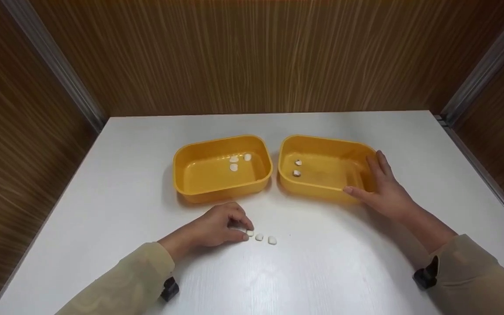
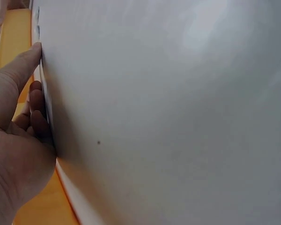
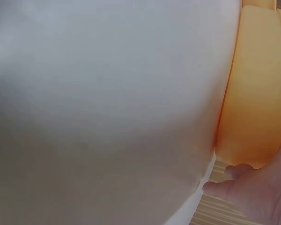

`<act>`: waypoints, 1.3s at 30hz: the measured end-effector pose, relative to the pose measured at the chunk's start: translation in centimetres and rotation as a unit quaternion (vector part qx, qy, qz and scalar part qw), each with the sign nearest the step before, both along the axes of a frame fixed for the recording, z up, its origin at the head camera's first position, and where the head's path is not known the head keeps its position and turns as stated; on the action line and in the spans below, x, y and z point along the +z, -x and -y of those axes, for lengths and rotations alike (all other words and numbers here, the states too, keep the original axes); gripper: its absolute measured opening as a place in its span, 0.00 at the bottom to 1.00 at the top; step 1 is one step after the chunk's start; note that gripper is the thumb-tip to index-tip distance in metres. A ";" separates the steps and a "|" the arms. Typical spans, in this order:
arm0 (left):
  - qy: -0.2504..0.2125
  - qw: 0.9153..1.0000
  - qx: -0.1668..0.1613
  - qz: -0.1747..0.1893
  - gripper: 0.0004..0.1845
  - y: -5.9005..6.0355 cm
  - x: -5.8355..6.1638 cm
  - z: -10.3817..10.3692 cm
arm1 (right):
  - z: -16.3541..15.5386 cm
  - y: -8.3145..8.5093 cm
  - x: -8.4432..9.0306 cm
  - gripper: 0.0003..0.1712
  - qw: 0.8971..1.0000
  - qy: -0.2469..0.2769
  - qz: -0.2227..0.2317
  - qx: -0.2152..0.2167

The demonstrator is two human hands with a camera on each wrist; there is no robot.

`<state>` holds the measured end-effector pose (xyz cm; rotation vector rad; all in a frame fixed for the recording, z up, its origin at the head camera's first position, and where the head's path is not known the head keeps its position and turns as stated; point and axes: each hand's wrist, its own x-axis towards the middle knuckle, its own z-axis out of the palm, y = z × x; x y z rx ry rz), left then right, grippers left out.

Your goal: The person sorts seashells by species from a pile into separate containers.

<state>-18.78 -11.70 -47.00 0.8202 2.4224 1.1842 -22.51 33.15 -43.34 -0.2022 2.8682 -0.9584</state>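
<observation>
In the head view my left hand (image 1: 219,225) is low over the table, pinching a small white pebble-like piece (image 1: 250,233) between thumb and forefinger. Two similar loose pieces, one nearer (image 1: 259,237) and one farther right (image 1: 272,240), lie beside its fingertips. My right hand (image 1: 385,190) rests spread over the right corner of the right yellow container (image 1: 313,190), thumb at the front rim, fingers at the right rim. That container holds two whitish pieces with dark patches (image 1: 297,173). Three flat white pieces (image 1: 233,167) lie inside the left yellow container (image 1: 221,192).
The containers stand side by side on a white table (image 1: 120,175), a narrow gap between them. Wood-grain panels (image 1: 269,57) rise behind and at both sides. Both sleeves carry a dark strap piece at the wrist.
</observation>
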 end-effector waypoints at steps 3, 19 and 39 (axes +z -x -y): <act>-0.001 1.000 0.000 0.001 0.07 -0.1 0.0 0.0 | 0.0 -0.1 0.0 0.68 1.000 0.000 0.000 0.002; 0.001 1.000 -0.002 -0.005 0.07 0.1 -0.1 0.1 | 0.1 -0.2 0.3 0.67 1.000 -0.001 -0.003 0.007; -0.003 1.000 -0.017 -0.011 0.07 0.1 0.0 0.4 | 0.0 0.0 0.0 0.68 1.000 -0.003 0.001 0.000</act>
